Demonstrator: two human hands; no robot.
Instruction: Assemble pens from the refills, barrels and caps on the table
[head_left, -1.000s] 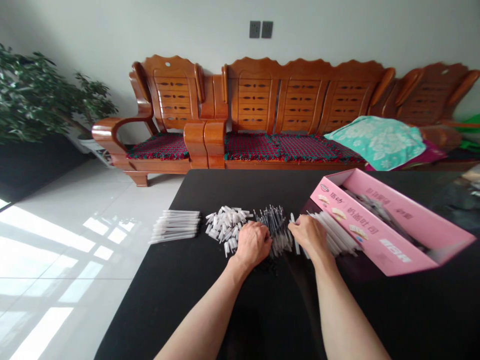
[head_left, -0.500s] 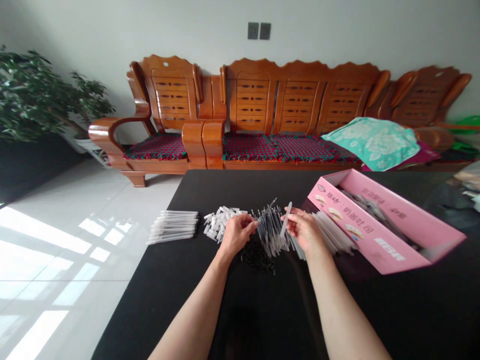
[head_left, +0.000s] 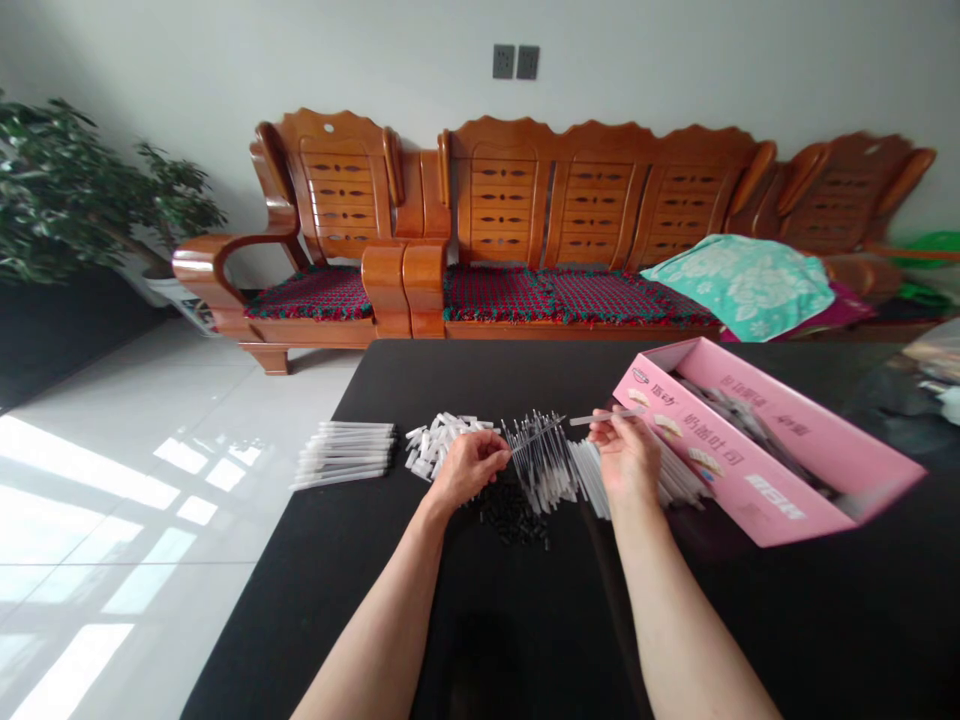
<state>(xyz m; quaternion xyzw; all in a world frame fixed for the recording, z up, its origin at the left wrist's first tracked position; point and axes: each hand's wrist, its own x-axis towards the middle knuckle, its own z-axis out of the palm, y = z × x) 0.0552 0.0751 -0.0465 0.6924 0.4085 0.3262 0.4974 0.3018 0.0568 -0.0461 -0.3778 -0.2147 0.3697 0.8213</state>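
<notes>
Black table [head_left: 360,610], center frame: right hand [head_left: 626,460] pinches a clear pen barrel [head_left: 604,418] near one end (light, stiff, best held mid-length); left hand [head_left: 469,470] pinches a thin refill [head_left: 536,433].

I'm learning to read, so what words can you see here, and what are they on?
"奶酪吐司" (cheese toast), on the side of the pink cardboard box.
The logo and the smaller print on that box are too blurred to read.
</notes>
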